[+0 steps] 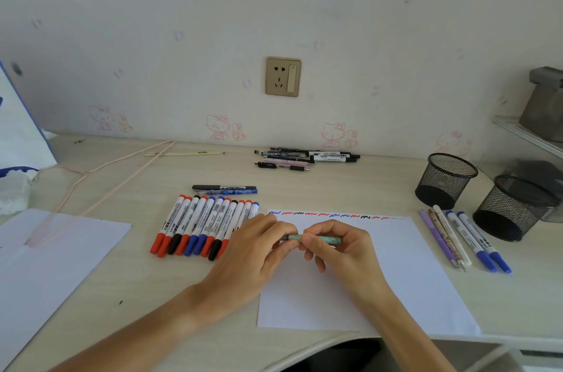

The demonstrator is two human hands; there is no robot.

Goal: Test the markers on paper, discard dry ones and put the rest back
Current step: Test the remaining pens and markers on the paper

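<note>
pen [316, 238]: teal barrel, lying level just above the paper [380, 280], held by both hands over its upper middle
left hand [262, 245]: fingers curled round the pen's left end, pinching it; dark tip part shows betw. the two hands
right hand [338, 245]: thumb + fingers curled round the pen barrel, right end sticks out past the knuckles
paper: white sheet on the desk [213, 310], row of red, blue + black squiggles [326, 214] along its far edge
marker row [204, 225]: left of paper, touching side by side, red, black + blue caps toward the person; left hand covers the row's right end
2 pens [225, 189]: one black, one blue, just beyond the marker row
right group [463, 240]: just right of paper, purple + patterned + white pens, 2 blue-capped markers
cups [446, 179]: 2 black mesh cups, right of paper beyond that group, tilted, look empty
far pile [304, 157]: mixed pens by the wall, beyond paper
2nd sheet [45, 256]: far left of paper, pink hanger [100, 176] partly on it
socket [283, 76]: on wall above far pile
</note>
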